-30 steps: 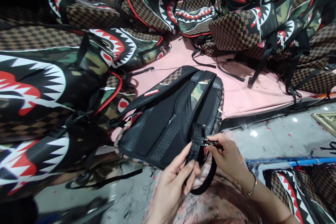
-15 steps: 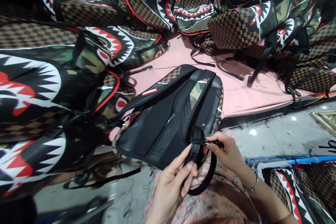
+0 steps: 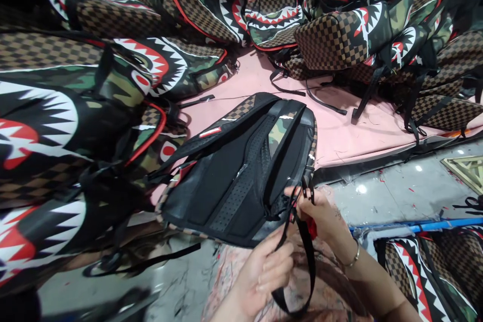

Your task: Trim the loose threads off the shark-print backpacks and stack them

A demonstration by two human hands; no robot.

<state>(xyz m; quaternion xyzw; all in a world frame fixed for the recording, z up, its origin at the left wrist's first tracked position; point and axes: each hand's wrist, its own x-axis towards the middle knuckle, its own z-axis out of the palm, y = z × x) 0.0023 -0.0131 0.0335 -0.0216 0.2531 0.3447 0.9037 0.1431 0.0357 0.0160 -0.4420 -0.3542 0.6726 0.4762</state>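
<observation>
A black-backed backpack with checkered edges lies with its shoulder straps facing up, its lower end close to me. My right hand is closed on a black webbing strap beside the pack's lower right corner. A small dark buckle sticks up at its fingertips. Below and to the left, my left hand is curled with its fingertips on the same webbing. The strap's loop hangs between my hands over my patterned clothing. Exactly how the webbing runs through the buckle is hidden by my fingers.
Shark-mouth backpacks are piled on the left, with more along the back. The pink tabletop ends at a dark edge on the right. At lower right, further bags sit behind a blue rail.
My left hand has moved down and its fingers have curled in. My right hand has turned upward with the buckle, and the strap loop hangs lower. The view has shifted slightly.
</observation>
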